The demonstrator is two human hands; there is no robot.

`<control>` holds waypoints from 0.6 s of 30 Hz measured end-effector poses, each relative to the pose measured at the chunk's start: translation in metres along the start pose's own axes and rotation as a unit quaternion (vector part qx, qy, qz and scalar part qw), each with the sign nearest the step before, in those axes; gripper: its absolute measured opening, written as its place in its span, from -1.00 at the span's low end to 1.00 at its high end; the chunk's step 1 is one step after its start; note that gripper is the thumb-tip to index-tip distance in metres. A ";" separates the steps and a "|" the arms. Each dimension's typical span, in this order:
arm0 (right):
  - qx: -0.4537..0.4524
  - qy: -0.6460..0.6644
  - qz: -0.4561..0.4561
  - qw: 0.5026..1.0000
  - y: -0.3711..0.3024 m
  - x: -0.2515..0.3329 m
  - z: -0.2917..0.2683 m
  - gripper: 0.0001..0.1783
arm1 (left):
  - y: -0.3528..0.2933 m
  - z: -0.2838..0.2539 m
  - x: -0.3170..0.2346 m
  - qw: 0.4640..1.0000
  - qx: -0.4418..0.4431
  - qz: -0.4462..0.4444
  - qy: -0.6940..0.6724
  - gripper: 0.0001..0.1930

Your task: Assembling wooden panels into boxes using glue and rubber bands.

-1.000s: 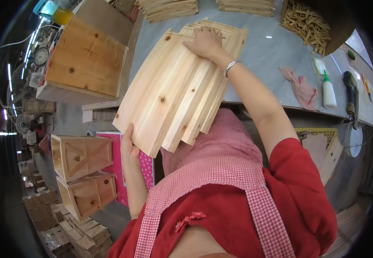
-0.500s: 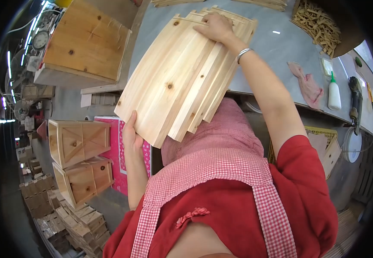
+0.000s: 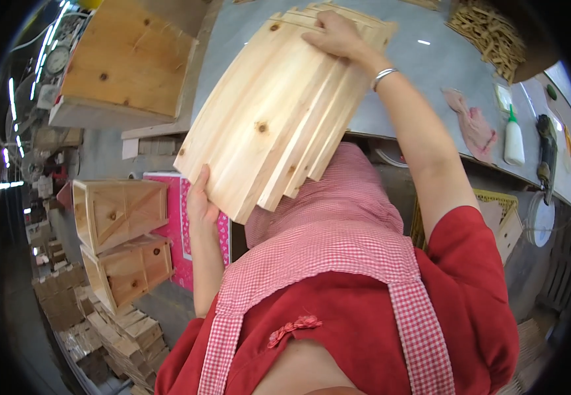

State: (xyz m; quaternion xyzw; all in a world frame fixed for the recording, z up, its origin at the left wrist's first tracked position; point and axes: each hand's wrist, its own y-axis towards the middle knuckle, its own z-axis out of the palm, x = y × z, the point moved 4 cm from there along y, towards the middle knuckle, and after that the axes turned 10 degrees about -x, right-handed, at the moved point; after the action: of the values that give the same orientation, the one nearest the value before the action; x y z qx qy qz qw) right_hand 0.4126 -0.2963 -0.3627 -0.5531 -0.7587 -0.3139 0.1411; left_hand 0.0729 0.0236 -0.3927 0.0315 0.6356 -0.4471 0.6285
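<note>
A fanned stack of pale, knotty wooden boards [image 3: 252, 118] is held at a slant over the near edge of the table, their long edges stepped toward the right. My left hand [image 3: 203, 201] grips the near left corner, thumb on the top face and fingers hidden underneath. At the far end, my right hand [image 3: 337, 34] has its fingers curled on the upper boards, with the thumb lying across the top face. A silver bangle [image 3: 383, 76] circles my right wrist.
The grey-topped table [image 3: 424, 72] bears a pink cloth [image 3: 471, 125], a white glue bottle with a green tip [image 3: 514, 141] and a dark power tool [image 3: 546, 151]. A box of wood strips [image 3: 486, 36] stands far right. Wooden crates [image 3: 121, 210] stand on the left, a large wooden box [image 3: 127, 59] beyond.
My right hand has shifted slightly right along the far end, its fingers more bent. The boards have tilted a little, and their stepped right edges have moved closer together.
</note>
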 end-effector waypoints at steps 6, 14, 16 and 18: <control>-0.213 0.023 -0.126 0.969 -0.019 -0.005 0.008 -0.48 | 0.004 -0.016 -0.012 0.974 -0.043 0.155 0.162 -0.37; -0.452 -0.029 0.017 0.891 -0.164 -0.076 -0.173 -0.59 | -0.036 0.063 -0.081 0.684 -0.054 0.579 0.441 -0.52; -0.496 -0.200 0.049 0.844 -0.217 -0.117 -0.224 -0.54 | -0.036 0.102 -0.084 0.651 0.024 0.604 0.459 -0.55; -0.518 -0.305 0.153 0.784 -0.264 -0.168 -0.255 -0.45 | -0.023 0.145 -0.075 0.613 0.108 0.630 0.465 -0.57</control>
State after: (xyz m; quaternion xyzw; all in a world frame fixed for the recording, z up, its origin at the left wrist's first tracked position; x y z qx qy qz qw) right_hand 0.1923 -0.6342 -0.3463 -0.7184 -0.3909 -0.4495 -0.3592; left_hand 0.1866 -0.0393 -0.2903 0.6953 0.6136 0.0678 0.3681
